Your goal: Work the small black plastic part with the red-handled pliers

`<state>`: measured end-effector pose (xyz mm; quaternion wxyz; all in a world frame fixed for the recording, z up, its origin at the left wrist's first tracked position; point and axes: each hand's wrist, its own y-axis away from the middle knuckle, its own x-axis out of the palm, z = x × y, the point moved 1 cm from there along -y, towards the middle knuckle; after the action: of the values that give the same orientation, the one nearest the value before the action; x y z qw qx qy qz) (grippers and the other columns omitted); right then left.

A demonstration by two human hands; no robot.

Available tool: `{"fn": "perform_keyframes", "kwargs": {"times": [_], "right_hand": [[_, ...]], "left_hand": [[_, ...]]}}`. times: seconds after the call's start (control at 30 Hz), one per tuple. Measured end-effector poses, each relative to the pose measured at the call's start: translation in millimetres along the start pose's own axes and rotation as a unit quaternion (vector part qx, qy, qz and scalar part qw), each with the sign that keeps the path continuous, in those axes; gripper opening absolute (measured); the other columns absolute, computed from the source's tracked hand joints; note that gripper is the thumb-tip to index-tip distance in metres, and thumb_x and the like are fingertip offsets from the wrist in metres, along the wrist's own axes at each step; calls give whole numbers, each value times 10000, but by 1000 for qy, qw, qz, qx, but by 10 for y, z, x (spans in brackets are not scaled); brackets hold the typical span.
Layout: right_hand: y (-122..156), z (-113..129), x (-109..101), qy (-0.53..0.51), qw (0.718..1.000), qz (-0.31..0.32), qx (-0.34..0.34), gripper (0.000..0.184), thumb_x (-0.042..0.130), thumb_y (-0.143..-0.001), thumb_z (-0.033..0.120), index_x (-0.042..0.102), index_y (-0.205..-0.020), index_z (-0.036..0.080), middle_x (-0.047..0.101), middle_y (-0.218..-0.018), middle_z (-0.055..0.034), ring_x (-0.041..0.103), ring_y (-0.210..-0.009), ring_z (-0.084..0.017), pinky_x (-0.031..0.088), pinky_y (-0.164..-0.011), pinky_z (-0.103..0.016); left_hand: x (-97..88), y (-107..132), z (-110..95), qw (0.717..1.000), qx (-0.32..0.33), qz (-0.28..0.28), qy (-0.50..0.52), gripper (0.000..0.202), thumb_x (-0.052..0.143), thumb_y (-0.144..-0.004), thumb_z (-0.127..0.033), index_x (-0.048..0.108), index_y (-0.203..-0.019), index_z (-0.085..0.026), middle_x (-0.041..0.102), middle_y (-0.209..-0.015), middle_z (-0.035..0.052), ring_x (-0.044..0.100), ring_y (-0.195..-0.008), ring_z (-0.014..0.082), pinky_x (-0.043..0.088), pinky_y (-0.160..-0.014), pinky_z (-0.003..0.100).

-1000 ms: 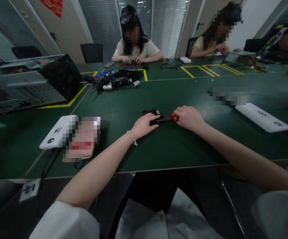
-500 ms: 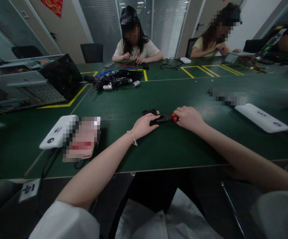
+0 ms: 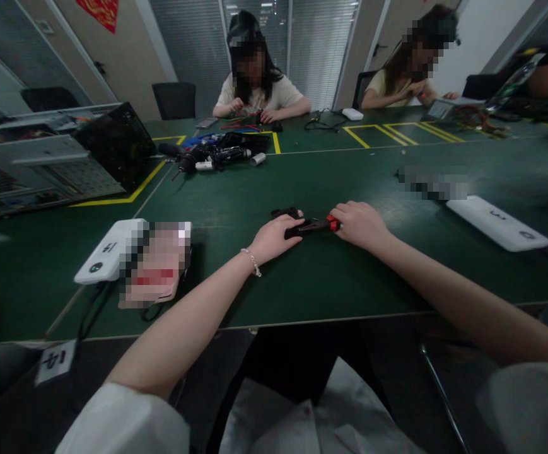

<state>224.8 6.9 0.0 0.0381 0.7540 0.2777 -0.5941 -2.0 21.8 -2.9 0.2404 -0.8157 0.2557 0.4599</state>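
My left hand (image 3: 272, 241), with a bracelet at the wrist, pinches a small black part (image 3: 294, 232) between thumb and fingers, low over the table. My right hand (image 3: 361, 222) is closed around the red handles of a pair of pliers (image 3: 321, 225). The dark jaws point left and reach the black part; whether they grip it is too small to tell. Just beyond my left fingers lies a small dark bundle (image 3: 284, 212), partly covered by the hand.
On the green table (image 3: 330, 284), a white power bank (image 3: 111, 252) and a pixelated phone (image 3: 157, 265) lie left. Another power bank (image 3: 498, 224) lies right. A computer case (image 3: 60, 157) and a pile of cables and tools (image 3: 217, 151) stand farther back. Other people sit opposite.
My hands, the pliers and the black part stay almost still. Across the table, the co-worker's hands shift slightly around the small item and wires.
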Motion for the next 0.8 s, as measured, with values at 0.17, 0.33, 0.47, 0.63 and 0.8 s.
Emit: {"fn": "perform_keyframes", "kwargs": {"times": [0.17, 0.33, 0.47, 0.63, 0.8], "right_hand": [[-1, -7, 16, -6, 1000, -2, -8, 199, 484, -766, 205, 623, -888, 134, 642, -884, -109, 529, -773, -215, 354, -658, -317], [0, -13, -3, -2, 1000, 2, -8, 201, 474, -775, 209, 624, -885, 133, 643, -892, -112, 535, -780, -218, 357, -662, -322], [5, -12, -12, 1, 1000, 4, -7, 207, 458, -784, 215, 624, -883, 140, 643, -888, -104, 538, -777, -215, 361, -664, -320], [4, -4, -3, -14, 1000, 5, 3, 205, 471, -776, 224, 627, -888, 152, 648, -883, -103, 537, -768, -211, 360, -650, -317], [-6, -3, 6, -9, 1000, 6, -2, 206, 471, -773, 224, 625, -889, 151, 644, -877, -100, 535, -766, -211, 359, -649, -312]], "left_hand": [[-31, 14, -35, 1000, -7, 7, 1, 429, 580, -850, -260, 537, -1272, -193, 572, -1246, 65, 572, -1080, 213, 467, -929, 349], [-27, 10, -23, 1000, 0, 8, 1, 437, 576, -852, -264, 528, -1281, -195, 568, -1250, 65, 569, -1081, 211, 466, -930, 352], [-18, 8, -11, 1000, 1, 11, 1, 432, 566, -858, -273, 526, -1282, -200, 564, -1249, 68, 569, -1078, 210, 469, -923, 354], [-11, 5, -6, 1000, 1, 7, 8, 433, 571, -854, -277, 526, -1279, -206, 567, -1245, 60, 569, -1076, 206, 472, -921, 351], [-14, 5, -5, 1000, -2, 10, 7, 432, 570, -853, -277, 527, -1277, -208, 571, -1238, 61, 565, -1086, 210, 465, -932, 355]]}}
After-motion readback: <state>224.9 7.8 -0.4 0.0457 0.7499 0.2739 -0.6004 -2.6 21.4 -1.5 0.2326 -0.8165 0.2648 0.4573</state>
